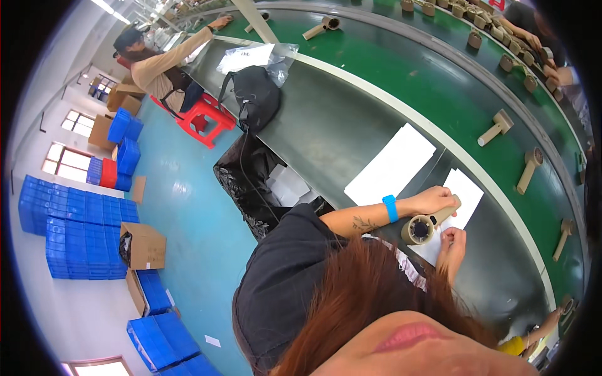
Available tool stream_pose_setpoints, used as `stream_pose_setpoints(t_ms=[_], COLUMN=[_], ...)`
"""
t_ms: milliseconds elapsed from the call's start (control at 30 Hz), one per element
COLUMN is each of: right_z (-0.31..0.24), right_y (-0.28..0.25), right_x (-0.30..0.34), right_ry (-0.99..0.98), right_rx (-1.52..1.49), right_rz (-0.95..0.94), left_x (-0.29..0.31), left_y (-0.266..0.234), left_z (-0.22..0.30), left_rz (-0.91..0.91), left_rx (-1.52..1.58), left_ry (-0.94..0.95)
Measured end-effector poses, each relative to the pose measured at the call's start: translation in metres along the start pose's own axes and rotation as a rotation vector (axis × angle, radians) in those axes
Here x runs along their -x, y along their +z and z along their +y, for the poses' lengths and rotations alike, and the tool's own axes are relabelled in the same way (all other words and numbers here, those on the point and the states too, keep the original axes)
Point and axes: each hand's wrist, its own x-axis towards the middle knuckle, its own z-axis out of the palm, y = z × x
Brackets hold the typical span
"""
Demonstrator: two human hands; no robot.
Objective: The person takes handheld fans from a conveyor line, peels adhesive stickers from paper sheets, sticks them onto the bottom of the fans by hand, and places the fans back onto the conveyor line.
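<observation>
A beige hair dryer (419,231) lies over a white sheet (464,190) on the dark table in front of me. My left hand (437,200), with a blue band at its wrist, is closed round the handle, and the dryer's round end points back toward me. At the sheet's right edge is my right hand (453,249), its fingers bent, with thumb and fingertips closed on that edge. Part of the sheet is hidden beneath the dryer and my hands. Beside it, to the left, rests a stack of white sheets (392,164).
Beyond the table's pale rail, a green conveyor belt (401,75) carries several dryers (532,169). A black backpack (254,97) and a clear plastic bag (282,62) lie farther left. A co-worker (163,72) sits on a red stool (210,119). Blue crates (84,247) stand along the wall.
</observation>
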Motion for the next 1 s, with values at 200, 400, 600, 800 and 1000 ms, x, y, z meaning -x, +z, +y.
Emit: stream_pose_setpoints(t_ms=[200, 400, 600, 800, 1000], right_z=[0.005, -0.024, -0.058, -0.075, -0.082], right_y=[-0.04, -0.072, -0.08, -0.08, -0.07], right_x=[-0.004, -0.018, -0.023, -0.027, -0.032], right_ry=[0.118, 0.055, -0.059, -0.051, -0.128], right_rx=[-0.555, -0.604, -0.715, -0.687, -0.595], right_rz=[-0.019, 0.225, 0.297, 0.217, 0.181], left_x=[-0.012, 0.023, 0.014, 0.027, 0.04], left_y=[-0.013, 0.022, 0.018, 0.021, 0.023], left_z=[-0.007, 0.086, 0.061, 0.07, 0.072], left_rz=[0.079, -0.015, -0.027, 0.014, 0.04], left_rx=[-0.317, -0.094, -0.45, -0.717, -0.688], left_ry=[0.272, 0.562, 0.756, 0.83, 0.647])
